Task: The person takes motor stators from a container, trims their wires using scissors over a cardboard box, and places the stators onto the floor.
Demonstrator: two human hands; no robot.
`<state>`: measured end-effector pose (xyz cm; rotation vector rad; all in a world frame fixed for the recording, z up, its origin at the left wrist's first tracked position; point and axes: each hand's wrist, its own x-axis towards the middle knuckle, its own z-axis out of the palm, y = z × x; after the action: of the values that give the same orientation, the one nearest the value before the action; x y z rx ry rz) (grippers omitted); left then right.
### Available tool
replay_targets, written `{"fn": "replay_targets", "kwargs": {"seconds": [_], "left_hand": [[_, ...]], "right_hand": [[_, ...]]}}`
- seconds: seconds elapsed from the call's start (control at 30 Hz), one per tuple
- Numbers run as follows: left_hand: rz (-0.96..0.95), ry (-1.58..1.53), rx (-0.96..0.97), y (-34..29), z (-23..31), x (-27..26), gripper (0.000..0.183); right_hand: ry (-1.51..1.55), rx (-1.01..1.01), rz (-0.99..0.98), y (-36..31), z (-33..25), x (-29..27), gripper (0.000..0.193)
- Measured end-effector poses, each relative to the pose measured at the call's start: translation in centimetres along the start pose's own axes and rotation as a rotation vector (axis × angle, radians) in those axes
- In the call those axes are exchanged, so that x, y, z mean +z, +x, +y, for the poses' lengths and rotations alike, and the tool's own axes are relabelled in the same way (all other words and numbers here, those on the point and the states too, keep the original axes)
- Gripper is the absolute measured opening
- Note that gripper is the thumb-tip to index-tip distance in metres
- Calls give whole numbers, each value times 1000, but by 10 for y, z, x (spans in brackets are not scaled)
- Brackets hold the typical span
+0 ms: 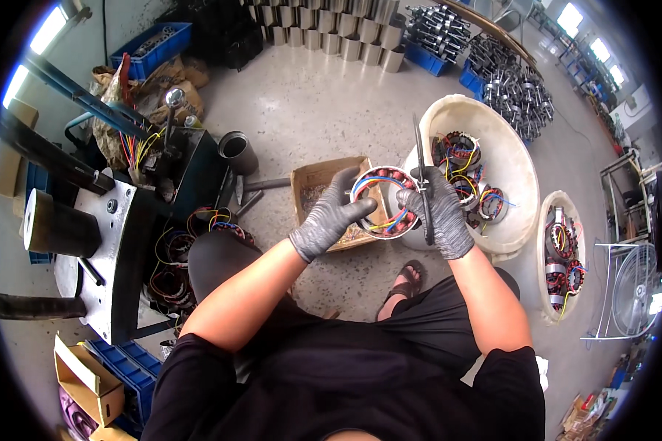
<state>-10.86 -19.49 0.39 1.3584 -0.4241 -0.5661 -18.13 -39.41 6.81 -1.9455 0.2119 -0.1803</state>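
Note:
Between my gloved hands is a motor stator (387, 233), a pale metal ring with reddish windings and blue, red and yellow wires inside it. My left hand (331, 218) grips its left side, with the thumb over the near rim. My right hand (446, 213), also in a grey glove, is closed around a long, slim dark tool (418, 140) at the ring's right side. The tool is seen nearly edge-on, so its exact kind cannot be made out. The right thumb points in toward the windings. Under the stator stands an open cardboard box (301, 176) with small scraps in it.
A large whitish tub (518, 176) with several stators lies close on the right, a smaller tub (546, 301) beyond it. At left stands a machine with a metal plate (118, 272); more stators (176, 246) are beside my knee. A metal cylinder (238, 152) and hammer (265, 184) lie ahead.

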Motion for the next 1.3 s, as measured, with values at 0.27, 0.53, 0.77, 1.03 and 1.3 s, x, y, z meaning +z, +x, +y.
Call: {"fn": "replay_targets", "kwargs": {"seconds": [0.27,0.53,0.77,1.03,1.3], "left_hand": [[87,1106,293,12,-7,4,27],[211,762,248,14,-17,-11,20],[-46,100,-47,2,34,-31,33],[-105,-284,-71,-6,42,-31,34],[-63,-229,-84,-14,21,-16,29]], "right_hand": [[-461,-98,-83,-7,15,15,43],[-326,20,-90,4,35,6,48],[9,180,-95,5,30,-1,37],[106,314,-347,11,67,20,53],[692,806,-337,10,92,10,49]]}}
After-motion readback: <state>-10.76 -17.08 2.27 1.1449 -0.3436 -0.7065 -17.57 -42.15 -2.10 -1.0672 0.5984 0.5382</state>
